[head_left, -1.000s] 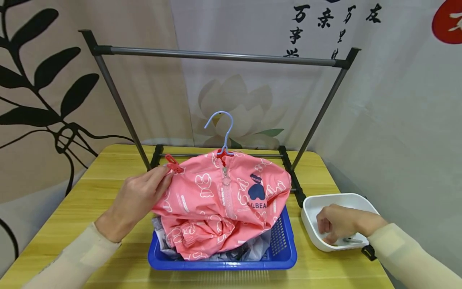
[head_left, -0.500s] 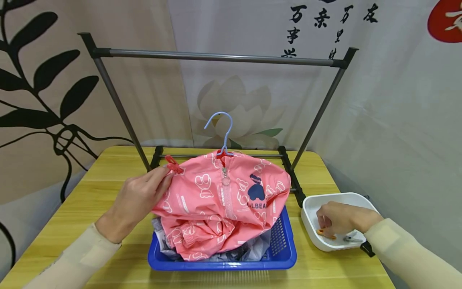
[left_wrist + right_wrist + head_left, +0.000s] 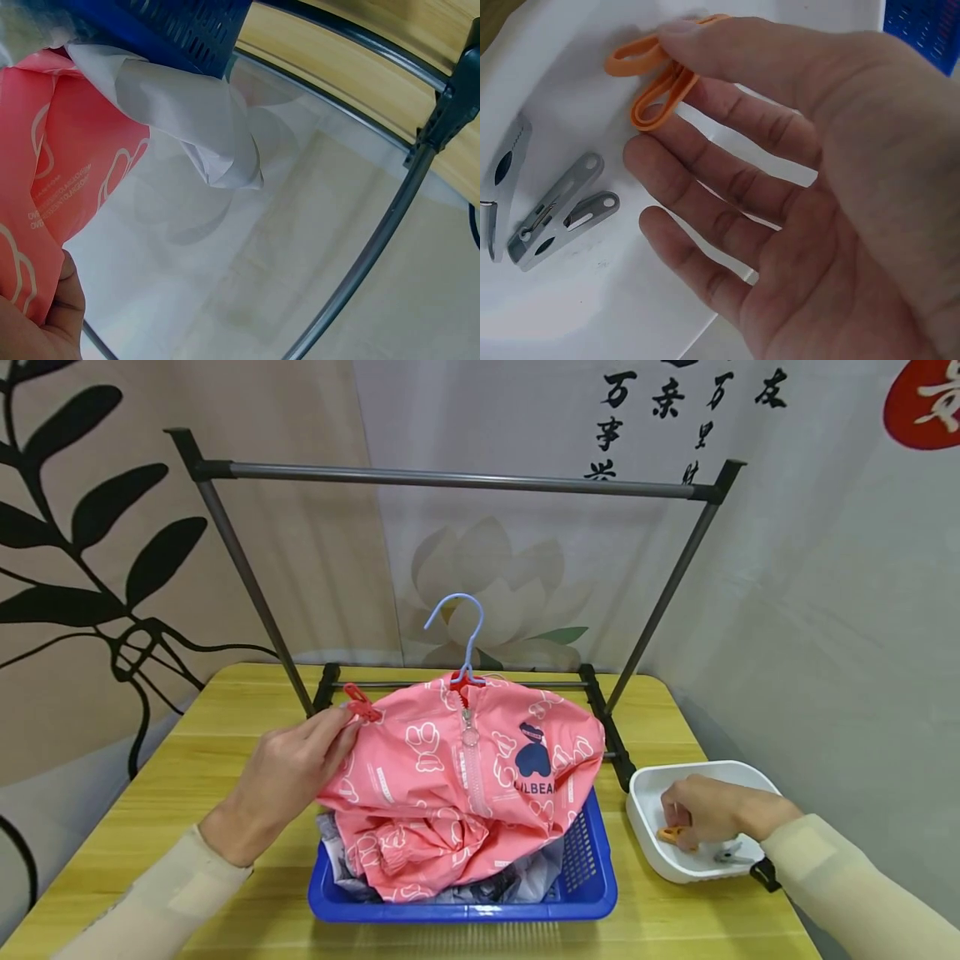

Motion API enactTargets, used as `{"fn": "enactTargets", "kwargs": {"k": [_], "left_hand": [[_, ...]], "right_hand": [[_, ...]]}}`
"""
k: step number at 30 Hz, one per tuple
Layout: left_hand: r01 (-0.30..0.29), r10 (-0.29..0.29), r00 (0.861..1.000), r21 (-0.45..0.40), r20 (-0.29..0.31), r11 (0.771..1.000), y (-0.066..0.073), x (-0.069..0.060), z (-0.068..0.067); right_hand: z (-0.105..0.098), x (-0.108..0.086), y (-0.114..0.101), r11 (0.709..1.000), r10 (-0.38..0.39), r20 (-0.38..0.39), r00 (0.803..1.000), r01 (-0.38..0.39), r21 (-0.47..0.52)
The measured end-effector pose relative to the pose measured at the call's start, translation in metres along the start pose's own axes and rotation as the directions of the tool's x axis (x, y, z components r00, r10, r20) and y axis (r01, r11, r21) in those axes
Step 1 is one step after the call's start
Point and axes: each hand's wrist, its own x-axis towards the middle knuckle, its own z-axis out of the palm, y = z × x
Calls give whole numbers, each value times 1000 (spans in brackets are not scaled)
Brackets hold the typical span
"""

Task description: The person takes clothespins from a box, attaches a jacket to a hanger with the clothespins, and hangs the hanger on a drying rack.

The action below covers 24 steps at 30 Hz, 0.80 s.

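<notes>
Wooden table (image 3: 225, 735); right hand (image 3: 708, 812) pinches orange clip (image 3: 636, 68).

Yellow wood-grain desk (image 3: 187, 739) fills lower centre. Behind it, pale backdrop (image 3: 315, 560): dark leaf print (image 3: 116, 493) at left, faded lotus print (image 3: 487, 564) centre, black characters (image 3: 667, 400) upper right, red disc (image 3: 911, 414) at upper-right edge.
</notes>
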Motion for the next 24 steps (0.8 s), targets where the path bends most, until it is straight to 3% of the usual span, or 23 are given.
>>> {"fn": "enactTargets", "kwargs": {"k": [10, 24], "left_hand": [[8, -8, 1000, 2, 10, 1000, 0, -1, 0], [8, -8, 1000, -4, -8, 1000, 1, -1, 2]], "right_hand": [[-1, -5, 12, 986, -167, -130, 977, 168, -3], [-3, -17, 5, 984, -169, -297, 940, 179, 7]]}}
